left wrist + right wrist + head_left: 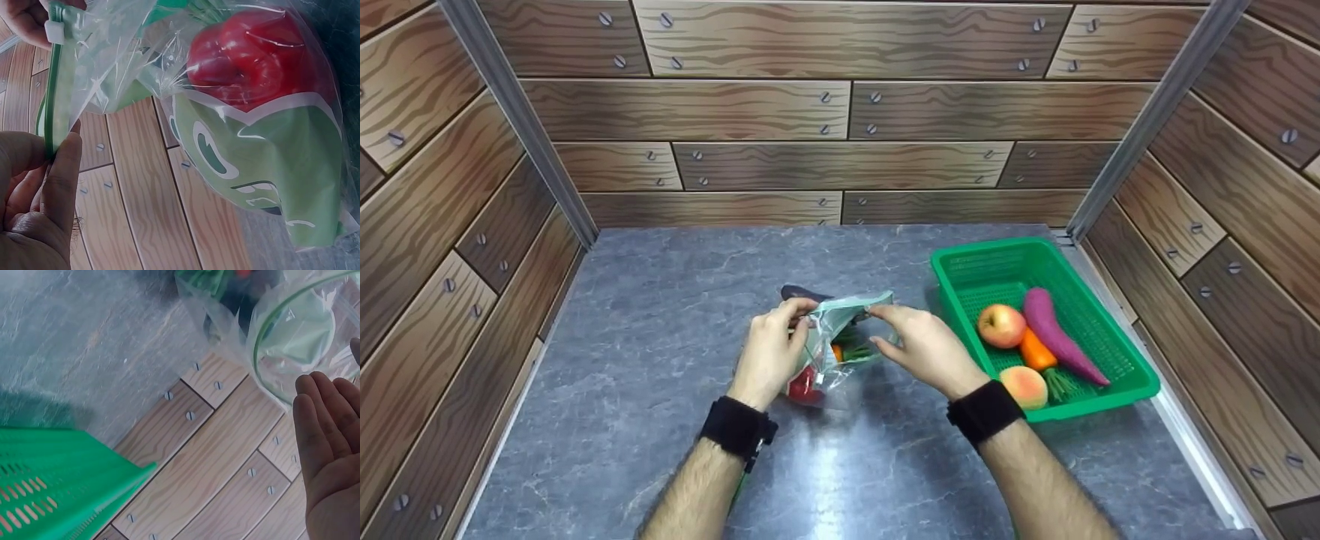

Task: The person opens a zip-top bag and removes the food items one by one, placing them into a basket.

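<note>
Two hands' fingers pinch one zip bag (840, 337) beside one basket (1110, 330) of five items.

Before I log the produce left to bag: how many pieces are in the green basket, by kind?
In the green basket:
Apple: 1
Peach: 1
Carrot: 1
Purple sweet potato: 1
Total: 4
</note>
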The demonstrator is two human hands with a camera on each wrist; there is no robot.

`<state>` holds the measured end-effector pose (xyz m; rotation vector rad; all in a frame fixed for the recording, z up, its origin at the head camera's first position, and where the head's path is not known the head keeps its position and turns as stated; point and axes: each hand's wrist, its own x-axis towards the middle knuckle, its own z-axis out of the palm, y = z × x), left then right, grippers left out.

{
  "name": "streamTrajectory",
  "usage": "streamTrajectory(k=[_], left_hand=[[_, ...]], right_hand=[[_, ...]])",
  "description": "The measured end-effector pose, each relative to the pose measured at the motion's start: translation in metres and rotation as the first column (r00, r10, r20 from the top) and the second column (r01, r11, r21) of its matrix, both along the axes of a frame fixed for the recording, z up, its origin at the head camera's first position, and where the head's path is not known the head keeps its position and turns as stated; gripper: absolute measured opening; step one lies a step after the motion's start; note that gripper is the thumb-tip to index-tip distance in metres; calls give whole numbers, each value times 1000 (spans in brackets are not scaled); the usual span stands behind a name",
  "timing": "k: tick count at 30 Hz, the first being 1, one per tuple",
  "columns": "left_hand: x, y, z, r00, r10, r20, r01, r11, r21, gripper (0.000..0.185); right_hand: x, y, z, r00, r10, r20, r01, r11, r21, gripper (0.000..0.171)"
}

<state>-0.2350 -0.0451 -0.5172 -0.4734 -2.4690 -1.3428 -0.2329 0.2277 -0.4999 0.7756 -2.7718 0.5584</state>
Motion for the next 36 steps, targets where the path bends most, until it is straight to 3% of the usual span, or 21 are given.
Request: streamTrajectory(k=[11,27,36], left_hand=[[2,0,-2,1000,1,19,-2,1000,4,27],[1,4,-8,1000,-2,25,2,1000,3,26],[1,6,-16,998,-4,63,5,1000,-20,26]], right_hand=[[-10,-12,-18,1000,2,18,-3,999,50,41],[-18,-24,-42,992,2,123,-19,990,140,49],[-19,-23,-53,990,1,142,-25,986,165,36]])
